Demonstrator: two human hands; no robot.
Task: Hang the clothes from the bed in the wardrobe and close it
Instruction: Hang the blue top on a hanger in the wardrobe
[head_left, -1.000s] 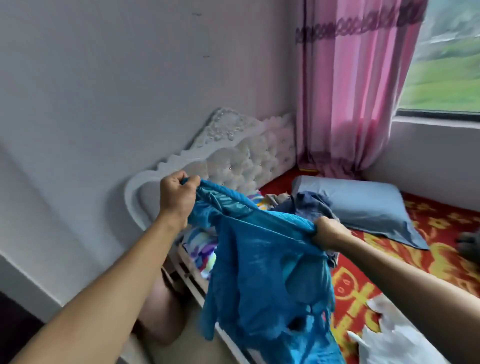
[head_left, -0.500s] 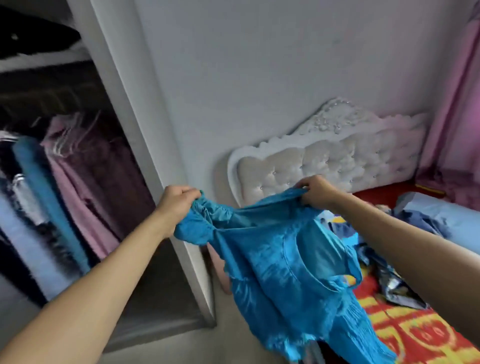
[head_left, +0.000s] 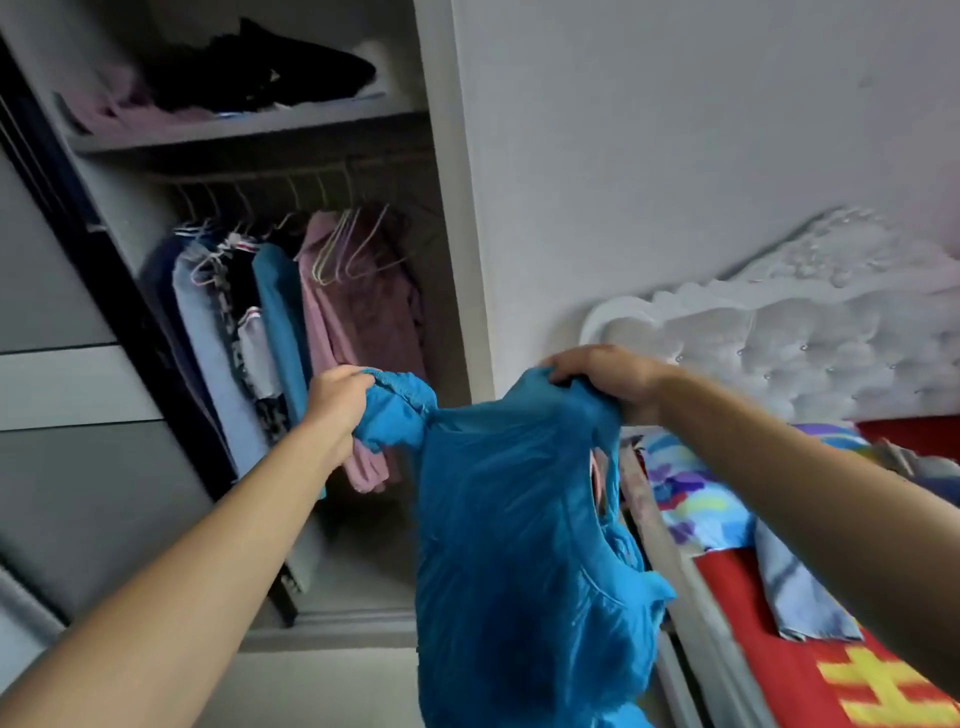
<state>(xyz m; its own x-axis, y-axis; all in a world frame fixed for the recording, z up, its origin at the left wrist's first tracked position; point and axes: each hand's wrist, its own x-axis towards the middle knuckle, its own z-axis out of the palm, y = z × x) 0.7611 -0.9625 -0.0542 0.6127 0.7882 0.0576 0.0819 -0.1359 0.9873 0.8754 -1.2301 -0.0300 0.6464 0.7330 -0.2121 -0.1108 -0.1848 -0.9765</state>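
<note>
Hanging between both hands, a bright blue garment (head_left: 519, 519) is being held up in front of the open wardrobe (head_left: 449, 208), just beside the edge of the bed (head_left: 701, 613). One bunched corner of the fabric is being gripped by the left hand (head_left: 337, 400), whose fingers are curled tightly round it. The opposite top edge is being clutched from above by the right hand (head_left: 608, 376), its fingers bent down over the cloth. The rest of the garment is being left to drape downward between the two arms, well below the wardrobe's rail. Inside, a row of hanging clothes (head_left: 291, 322) in pink, teal and pale blue is being carried on that rail, with several pale wire hangers (head_left: 353, 244) showing at its right end. A black item (head_left: 260, 73) is being kept on the shelf (head_left: 234, 127) above. On the bed, a patterned cloth (head_left: 696, 504) and a grey-blue piece (head_left: 800, 597) are lying on the red cover (head_left: 769, 675), near the white tufted headboard (head_left: 805, 353).
</note>
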